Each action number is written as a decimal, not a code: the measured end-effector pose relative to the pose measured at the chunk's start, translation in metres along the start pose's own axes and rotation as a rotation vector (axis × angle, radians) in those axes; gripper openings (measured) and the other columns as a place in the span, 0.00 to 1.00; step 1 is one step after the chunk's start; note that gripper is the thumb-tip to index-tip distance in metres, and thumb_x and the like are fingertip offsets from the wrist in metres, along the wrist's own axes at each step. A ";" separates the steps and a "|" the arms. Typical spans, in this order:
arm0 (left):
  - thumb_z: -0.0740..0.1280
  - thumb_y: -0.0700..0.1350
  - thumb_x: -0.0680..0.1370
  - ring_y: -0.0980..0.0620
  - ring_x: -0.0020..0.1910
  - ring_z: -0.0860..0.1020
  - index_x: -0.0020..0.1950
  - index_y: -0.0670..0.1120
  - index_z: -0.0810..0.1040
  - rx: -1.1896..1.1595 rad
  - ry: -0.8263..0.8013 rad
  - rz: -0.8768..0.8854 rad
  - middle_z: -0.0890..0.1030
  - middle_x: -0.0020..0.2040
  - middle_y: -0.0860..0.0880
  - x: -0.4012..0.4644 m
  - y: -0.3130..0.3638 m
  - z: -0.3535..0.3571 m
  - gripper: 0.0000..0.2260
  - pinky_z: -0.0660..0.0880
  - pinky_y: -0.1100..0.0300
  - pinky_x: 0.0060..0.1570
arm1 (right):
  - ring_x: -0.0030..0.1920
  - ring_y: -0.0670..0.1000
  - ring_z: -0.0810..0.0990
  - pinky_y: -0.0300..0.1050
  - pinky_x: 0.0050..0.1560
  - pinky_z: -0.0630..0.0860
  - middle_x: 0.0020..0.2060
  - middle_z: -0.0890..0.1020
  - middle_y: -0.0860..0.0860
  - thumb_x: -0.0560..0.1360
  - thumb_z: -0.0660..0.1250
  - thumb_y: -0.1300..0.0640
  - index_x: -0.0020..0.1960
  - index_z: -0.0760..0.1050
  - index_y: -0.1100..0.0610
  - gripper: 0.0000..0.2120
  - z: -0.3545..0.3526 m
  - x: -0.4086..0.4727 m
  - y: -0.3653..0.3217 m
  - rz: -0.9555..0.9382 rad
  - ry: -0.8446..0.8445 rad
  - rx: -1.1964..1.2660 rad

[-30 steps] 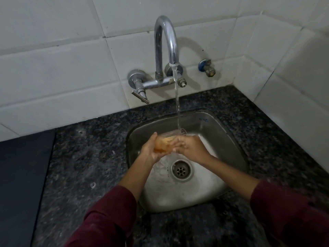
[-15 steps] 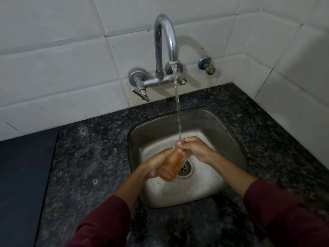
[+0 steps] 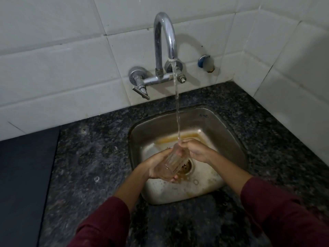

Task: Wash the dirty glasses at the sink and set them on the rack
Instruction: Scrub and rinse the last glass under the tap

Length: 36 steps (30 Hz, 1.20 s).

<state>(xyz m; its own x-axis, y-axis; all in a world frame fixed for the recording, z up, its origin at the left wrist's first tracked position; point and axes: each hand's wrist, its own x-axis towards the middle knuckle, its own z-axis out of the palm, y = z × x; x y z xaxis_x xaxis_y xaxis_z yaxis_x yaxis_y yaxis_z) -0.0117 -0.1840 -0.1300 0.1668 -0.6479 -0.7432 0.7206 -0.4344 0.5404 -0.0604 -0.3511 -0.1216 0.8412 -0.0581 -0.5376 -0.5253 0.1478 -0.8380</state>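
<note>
A: Any text, labels or numbers legible?
B: None. A small dark mark sat on the back wall of the sink (image 3: 204,120), too small and blurred to read. The tap (image 3: 165,32) bore no visible brand.

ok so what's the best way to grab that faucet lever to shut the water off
Take the lever by its free flat end, coming from the front left. It sticks out down and forward from the left valve, clear of the stream, and both hands are busy with the glass.
</note>
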 end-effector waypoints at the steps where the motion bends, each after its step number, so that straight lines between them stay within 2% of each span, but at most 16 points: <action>1: 0.65 0.64 0.74 0.43 0.40 0.81 0.62 0.42 0.75 -0.002 0.016 0.038 0.79 0.50 0.39 0.002 -0.001 -0.002 0.28 0.80 0.52 0.38 | 0.39 0.50 0.78 0.40 0.43 0.73 0.38 0.81 0.55 0.81 0.55 0.62 0.44 0.79 0.61 0.14 0.000 -0.001 -0.003 -0.022 -0.003 -0.011; 3: 0.74 0.58 0.68 0.42 0.51 0.81 0.63 0.45 0.77 0.035 0.057 0.159 0.81 0.56 0.41 0.006 -0.003 -0.007 0.28 0.79 0.45 0.50 | 0.41 0.50 0.78 0.37 0.43 0.74 0.40 0.81 0.56 0.81 0.55 0.62 0.46 0.79 0.62 0.14 0.000 -0.005 -0.009 -0.096 -0.027 -0.051; 5: 0.78 0.50 0.66 0.44 0.53 0.81 0.58 0.46 0.81 0.116 0.115 0.303 0.83 0.55 0.42 0.009 -0.005 -0.006 0.22 0.77 0.45 0.56 | 0.40 0.49 0.78 0.33 0.42 0.75 0.38 0.79 0.55 0.80 0.55 0.64 0.52 0.77 0.68 0.13 0.001 -0.008 -0.016 -0.184 -0.026 -0.112; 7: 0.77 0.44 0.66 0.45 0.49 0.81 0.53 0.46 0.82 0.151 0.165 0.431 0.84 0.51 0.43 0.011 -0.006 -0.005 0.17 0.77 0.49 0.54 | 0.38 0.46 0.78 0.31 0.42 0.75 0.36 0.80 0.52 0.80 0.57 0.65 0.54 0.77 0.69 0.11 0.001 -0.010 -0.022 -0.301 -0.016 -0.258; 8: 0.76 0.42 0.65 0.45 0.49 0.81 0.54 0.46 0.82 0.157 0.183 0.483 0.84 0.50 0.44 0.012 -0.005 -0.006 0.18 0.77 0.50 0.53 | 0.37 0.44 0.79 0.31 0.43 0.75 0.36 0.80 0.50 0.79 0.59 0.65 0.52 0.79 0.65 0.10 0.002 -0.012 -0.025 -0.366 -0.015 -0.354; 11: 0.78 0.42 0.61 0.47 0.52 0.81 0.59 0.47 0.77 0.203 0.206 0.579 0.83 0.52 0.46 0.011 0.001 -0.006 0.27 0.78 0.50 0.53 | 0.38 0.44 0.81 0.38 0.46 0.77 0.35 0.82 0.47 0.78 0.61 0.62 0.43 0.79 0.52 0.11 -0.001 -0.015 -0.031 -0.496 0.012 -0.559; 13: 0.79 0.45 0.59 0.49 0.52 0.81 0.61 0.49 0.75 0.258 0.261 0.604 0.82 0.54 0.48 0.008 0.007 0.000 0.31 0.78 0.53 0.51 | 0.38 0.46 0.82 0.40 0.45 0.78 0.35 0.84 0.49 0.78 0.62 0.61 0.41 0.80 0.54 0.11 -0.001 -0.017 -0.034 -0.538 0.086 -0.625; 16: 0.77 0.45 0.60 0.52 0.51 0.79 0.57 0.51 0.73 0.376 0.387 0.668 0.80 0.53 0.49 0.006 0.013 0.010 0.28 0.76 0.58 0.47 | 0.34 0.44 0.83 0.34 0.43 0.78 0.32 0.84 0.51 0.78 0.63 0.60 0.39 0.81 0.55 0.12 0.001 -0.022 -0.041 -0.552 0.184 -0.635; 18: 0.77 0.46 0.62 0.52 0.48 0.78 0.56 0.50 0.70 0.513 0.523 0.717 0.78 0.50 0.52 0.008 0.014 0.017 0.26 0.74 0.59 0.44 | 0.34 0.42 0.82 0.33 0.44 0.77 0.32 0.85 0.52 0.78 0.62 0.59 0.38 0.81 0.55 0.13 0.004 -0.023 -0.045 -0.525 0.227 -0.637; 20: 0.77 0.47 0.65 0.52 0.47 0.77 0.58 0.51 0.67 0.650 0.674 0.778 0.77 0.49 0.53 0.014 0.013 0.024 0.27 0.73 0.57 0.42 | 0.37 0.44 0.83 0.37 0.48 0.78 0.34 0.85 0.53 0.77 0.62 0.60 0.39 0.81 0.56 0.12 0.009 -0.020 -0.047 -0.507 0.280 -0.648; 22: 0.77 0.46 0.66 0.53 0.47 0.76 0.62 0.49 0.66 0.724 0.757 0.833 0.75 0.52 0.54 0.016 0.012 0.029 0.29 0.71 0.61 0.40 | 0.40 0.48 0.84 0.44 0.51 0.79 0.34 0.85 0.52 0.76 0.62 0.61 0.40 0.81 0.56 0.11 0.010 -0.016 -0.048 -0.522 0.306 -0.668; 24: 0.77 0.46 0.67 0.54 0.49 0.76 0.63 0.49 0.66 0.688 0.652 0.823 0.75 0.53 0.54 0.012 0.017 0.026 0.30 0.72 0.64 0.44 | 0.39 0.48 0.84 0.45 0.49 0.80 0.33 0.84 0.51 0.77 0.62 0.61 0.40 0.81 0.58 0.11 0.007 -0.018 -0.049 -0.573 0.282 -0.670; 27: 0.78 0.40 0.65 0.52 0.53 0.78 0.62 0.46 0.71 0.392 0.272 0.741 0.79 0.54 0.50 -0.003 0.033 0.015 0.28 0.76 0.54 0.55 | 0.36 0.43 0.83 0.36 0.42 0.79 0.33 0.83 0.50 0.77 0.63 0.62 0.42 0.81 0.63 0.10 -0.002 -0.030 -0.051 -0.711 0.149 -0.529; 29: 0.78 0.38 0.62 0.50 0.51 0.79 0.60 0.43 0.74 0.290 0.145 0.701 0.80 0.51 0.47 -0.004 0.038 0.012 0.28 0.76 0.49 0.56 | 0.35 0.42 0.82 0.34 0.41 0.77 0.33 0.83 0.52 0.77 0.63 0.63 0.42 0.81 0.67 0.11 -0.005 -0.035 -0.054 -0.734 0.105 -0.482; 32: 0.78 0.43 0.58 0.50 0.48 0.79 0.58 0.45 0.74 0.370 0.281 0.672 0.80 0.49 0.48 0.000 0.042 0.018 0.29 0.78 0.50 0.53 | 0.34 0.43 0.81 0.34 0.40 0.77 0.32 0.83 0.53 0.77 0.62 0.66 0.41 0.81 0.65 0.11 -0.007 -0.031 -0.057 -0.689 0.160 -0.526; 36: 0.79 0.45 0.61 0.50 0.49 0.78 0.60 0.48 0.69 0.645 0.556 0.672 0.78 0.51 0.50 0.003 0.049 0.028 0.31 0.78 0.53 0.50 | 0.30 0.34 0.78 0.28 0.35 0.71 0.29 0.81 0.48 0.75 0.63 0.67 0.38 0.81 0.58 0.11 -0.002 -0.032 -0.061 -0.549 0.283 -0.638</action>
<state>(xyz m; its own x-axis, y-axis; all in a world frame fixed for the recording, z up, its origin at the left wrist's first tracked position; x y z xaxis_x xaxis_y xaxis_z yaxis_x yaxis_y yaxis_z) 0.0048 -0.2243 -0.0945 0.7943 -0.5721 -0.2045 -0.0945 -0.4488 0.8886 -0.0554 -0.3601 -0.0538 0.9767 -0.2132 0.0234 -0.0993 -0.5460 -0.8319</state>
